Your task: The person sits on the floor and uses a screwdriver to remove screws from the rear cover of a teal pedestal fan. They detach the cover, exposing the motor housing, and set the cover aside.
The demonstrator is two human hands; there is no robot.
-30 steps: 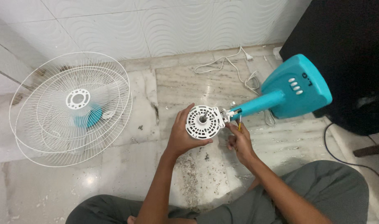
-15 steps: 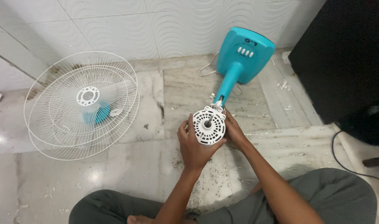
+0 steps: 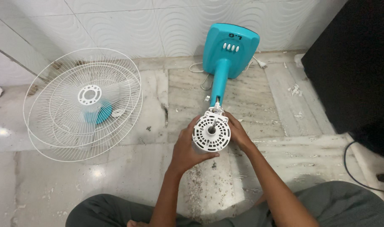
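We sit on the marble floor (image 3: pixel 116 176) with the white fan motor housing (image 3: pixel 211 133) right in front of us, its vented round face turned up toward our eyes so the centre shaft hole is in plain sight. Our left hand (image 3: pixel 188 149) wraps around the housing's left side and underside, fingers curled and thumb up along the rim, carrying its weight. Our right hand (image 3: pixel 239 132) closes on the right side, fingers tucked behind the rim, so the housing is pinched between both palms and cannot twist. Whether that right hand also holds a small tool we cannot tell; nothing shows.

The housing is joined to the teal fan neck (image 3: pixel 219 86), which runs straight away from us to the teal fan base (image 3: pixel 230 47) with its row of white push buttons. The base lies tipped against the foot of the tiled wall (image 3: pixel 116 25), and the stand stretches flat along the floor, which brings the motor end up into our lap.

Well apart on the left, the white wire fan guards (image 3: pixel 80 103) lean stacked by the wall with the teal blade (image 3: pixel 100 114) behind them, out of the way. A white power cord (image 3: pixel 200 73) trails beside the base, grit speckles the floor near our knees, and a black cabinet (image 3: pixel 351 63) stands on the right.
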